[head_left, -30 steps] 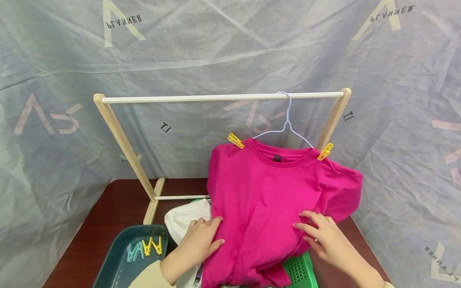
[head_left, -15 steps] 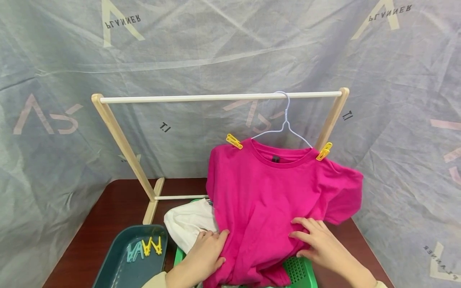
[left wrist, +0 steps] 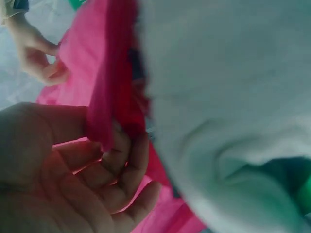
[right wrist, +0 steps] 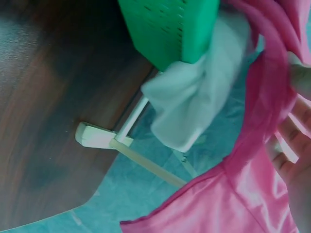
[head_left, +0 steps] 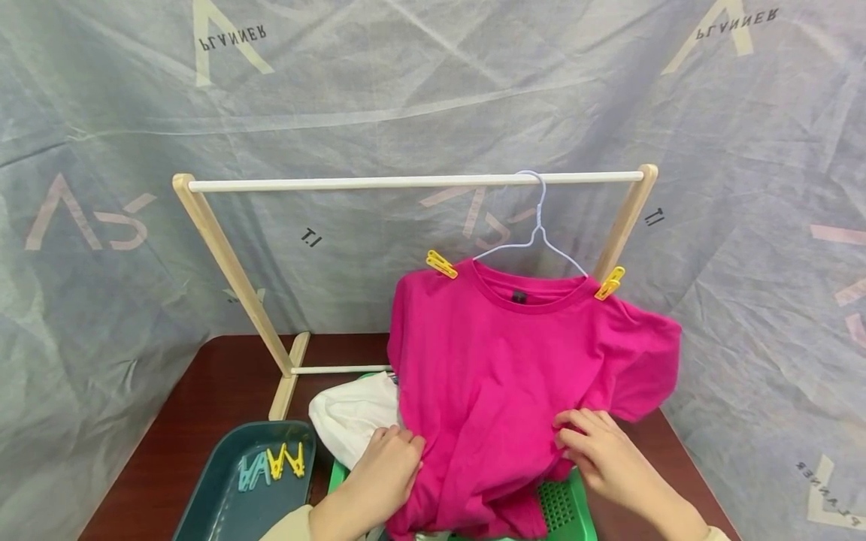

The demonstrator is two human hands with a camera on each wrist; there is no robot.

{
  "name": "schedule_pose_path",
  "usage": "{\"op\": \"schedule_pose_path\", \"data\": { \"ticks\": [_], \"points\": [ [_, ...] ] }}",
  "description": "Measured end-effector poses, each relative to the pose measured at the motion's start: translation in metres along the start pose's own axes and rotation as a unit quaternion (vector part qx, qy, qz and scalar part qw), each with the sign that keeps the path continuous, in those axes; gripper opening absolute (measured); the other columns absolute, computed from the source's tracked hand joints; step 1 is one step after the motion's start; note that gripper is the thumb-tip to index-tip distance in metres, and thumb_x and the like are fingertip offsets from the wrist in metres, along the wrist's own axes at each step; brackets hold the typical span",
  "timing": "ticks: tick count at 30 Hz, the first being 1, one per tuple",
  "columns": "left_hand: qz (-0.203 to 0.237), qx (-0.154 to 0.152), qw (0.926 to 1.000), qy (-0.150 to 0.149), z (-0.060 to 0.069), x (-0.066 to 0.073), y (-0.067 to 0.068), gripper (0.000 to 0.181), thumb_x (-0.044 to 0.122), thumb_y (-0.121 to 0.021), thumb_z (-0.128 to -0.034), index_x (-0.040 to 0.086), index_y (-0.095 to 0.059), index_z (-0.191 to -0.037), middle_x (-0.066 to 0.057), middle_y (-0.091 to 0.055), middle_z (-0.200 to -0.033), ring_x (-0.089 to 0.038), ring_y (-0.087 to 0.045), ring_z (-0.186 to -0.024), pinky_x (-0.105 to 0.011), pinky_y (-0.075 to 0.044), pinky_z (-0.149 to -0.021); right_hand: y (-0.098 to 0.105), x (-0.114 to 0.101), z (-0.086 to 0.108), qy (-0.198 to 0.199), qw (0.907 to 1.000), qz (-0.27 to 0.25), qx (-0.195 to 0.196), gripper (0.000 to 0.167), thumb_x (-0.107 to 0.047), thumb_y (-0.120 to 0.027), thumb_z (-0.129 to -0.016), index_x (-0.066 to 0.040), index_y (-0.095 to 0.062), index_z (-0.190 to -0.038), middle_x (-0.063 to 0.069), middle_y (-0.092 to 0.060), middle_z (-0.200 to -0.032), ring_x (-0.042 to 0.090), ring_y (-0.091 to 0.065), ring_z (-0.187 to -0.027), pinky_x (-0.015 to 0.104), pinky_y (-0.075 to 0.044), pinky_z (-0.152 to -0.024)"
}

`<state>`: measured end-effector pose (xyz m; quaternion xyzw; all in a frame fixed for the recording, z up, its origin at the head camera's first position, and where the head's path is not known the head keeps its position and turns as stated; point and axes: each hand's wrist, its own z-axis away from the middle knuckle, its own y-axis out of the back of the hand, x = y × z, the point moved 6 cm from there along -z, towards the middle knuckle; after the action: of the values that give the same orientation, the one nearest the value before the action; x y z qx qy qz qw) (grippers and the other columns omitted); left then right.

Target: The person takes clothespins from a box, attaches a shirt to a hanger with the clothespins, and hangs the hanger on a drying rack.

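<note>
left hand and right hand now pinch the shirt, fingers curled closer than before; likely straightening it.

Bright and evenly lit in head view, softly shaded across grey backdrop. Dimmer in left wrist view, shadowed over left hand, blurred at white cloth. Soft-focused in right wrist view, with glare on tabletop.

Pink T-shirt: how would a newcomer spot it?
Find the white rail atop the drying rack. A lavender hanger there carries the T-shirt, its sides held by the left hand and right hand. Bright magenta fabric sets it apart from the nearby white cloth.
</note>
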<state>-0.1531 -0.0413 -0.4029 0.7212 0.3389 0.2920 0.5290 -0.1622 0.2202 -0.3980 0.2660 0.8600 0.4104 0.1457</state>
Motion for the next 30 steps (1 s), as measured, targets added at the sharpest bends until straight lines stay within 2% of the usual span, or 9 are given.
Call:
{"op": "schedule_pose_path", "data": {
  "ticks": [4,6,12,16,19,22,25,28,30],
  "points": [
    [0.016,0.018,0.9997,-0.006,-0.006,0.002,0.017,0.010,0.014,-0.066,-0.0789,0.013,-0.060,-0.070,0.002,-0.053,-0.065,-0.014,-0.051,-0.066,-0.025,-0.035,-0.060,0.012,-0.002,-0.009,-0.004,0.9994,0.005,0.034,0.024,-0.007,-0.039,-0.082,-0.018,-0.060,-0.081,-0.008,-0.058,-0.091,0.003,-0.049,-0.081,0.019,-0.032,-0.076],
    [0.022,0.030,0.9993,-0.008,-0.010,0.002,0.026,0.011,0.014,-0.065,-0.0797,0.014,-0.060,-0.070,0.004,-0.053,-0.065,-0.013,-0.050,-0.065,-0.024,-0.035,-0.060,0.017,-0.002,-0.013,-0.008,0.9989,0.013,0.043,0.029,-0.007,-0.033,-0.082,-0.017,-0.061,-0.083,-0.009,-0.058,-0.089,0.002,-0.049,-0.080,0.018,-0.032,-0.075],
    [0.043,0.082,0.9956,-0.013,-0.023,0.001,0.053,0.007,0.015,-0.063,-0.0824,0.017,-0.063,-0.076,0.007,-0.056,-0.071,-0.011,-0.051,-0.071,-0.025,-0.038,-0.064,0.034,0.000,-0.028,-0.010,0.9972,-0.001,0.074,0.024,-0.003,-0.042,-0.075,-0.013,-0.061,-0.083,-0.008,-0.060,-0.087,0.004,-0.050,-0.077,0.018,-0.034,-0.073],
    [0.062,0.146,0.9871,-0.017,-0.033,-0.002,0.078,0.005,0.014,-0.063,-0.0828,0.018,-0.064,-0.081,0.008,-0.057,-0.074,-0.010,-0.050,-0.072,-0.027,-0.040,-0.066,0.049,0.006,-0.040,-0.018,0.9931,-0.035,0.110,0.024,0.003,-0.050,-0.067,-0.010,-0.062,-0.083,-0.005,-0.062,-0.085,0.004,-0.050,-0.075,0.017,-0.034,-0.073],
    [0.082,0.182,0.9798,-0.015,-0.042,-0.007,0.098,0.006,0.012,-0.063,-0.0835,0.017,-0.065,-0.085,0.007,-0.057,-0.076,-0.011,-0.050,-0.072,-0.028,-0.040,-0.068,0.062,0.013,-0.049,-0.031,0.9881,-0.057,0.139,0.023,0.006,-0.050,-0.068,-0.005,-0.063,-0.084,0.001,-0.062,-0.083,0.005,-0.050,-0.077,0.014,-0.034,-0.075],
    [0.099,0.205,0.9738,-0.007,-0.052,-0.014,0.116,0.006,0.012,-0.063,-0.0842,0.015,-0.066,-0.087,0.006,-0.058,-0.077,-0.013,-0.052,-0.073,-0.029,-0.041,-0.068,0.073,0.020,-0.058,-0.046,0.9838,-0.067,0.160,0.014,-0.002,-0.049,-0.084,0.000,-0.063,-0.085,0.006,-0.063,-0.084,0.006,-0.051,-0.081,0.011,-0.035,-0.079],
    [0.107,0.231,0.9671,0.002,-0.061,-0.021,0.130,0.006,0.012,-0.062,-0.0850,0.014,-0.067,-0.089,0.005,-0.059,-0.078,-0.014,-0.053,-0.073,-0.029,-0.041,-0.069,0.083,0.026,-0.066,-0.058,0.9809,-0.065,0.174,0.023,-0.014,-0.048,-0.092,0.002,-0.063,-0.088,0.009,-0.063,-0.086,0.004,-0.052,-0.085,0.009,-0.036,-0.081],
    [0.107,0.257,0.9605,0.011,-0.069,-0.027,0.140,0.007,0.014,-0.062,-0.0858,0.015,-0.067,-0.090,0.004,-0.059,-0.079,-0.013,-0.052,-0.072,-0.031,-0.040,-0.070,0.090,0.031,-0.073,-0.074,0.9793,-0.046,0.183,0.013,-0.004,-0.053,-0.086,0.002,-0.063,-0.090,0.008,-0.064,-0.087,0.001,-0.050,-0.083,0.010,-0.037,-0.077],
    [0.107,0.267,0.9577,0.015,-0.072,-0.030,0.143,0.008,0.015,-0.062,-0.0859,0.015,-0.067,-0.091,0.004,-0.059,-0.079,-0.013,-0.051,-0.072,-0.031,-0.040,-0.072,0.091,0.033,-0.076,-0.084,0.9790,-0.029,0.184,0.018,0.006,-0.054,-0.077,0.001,-0.064,-0.091,0.008,-0.064,-0.089,0.000,-0.048,-0.078,0.012,-0.037,-0.072]
  ]
}}
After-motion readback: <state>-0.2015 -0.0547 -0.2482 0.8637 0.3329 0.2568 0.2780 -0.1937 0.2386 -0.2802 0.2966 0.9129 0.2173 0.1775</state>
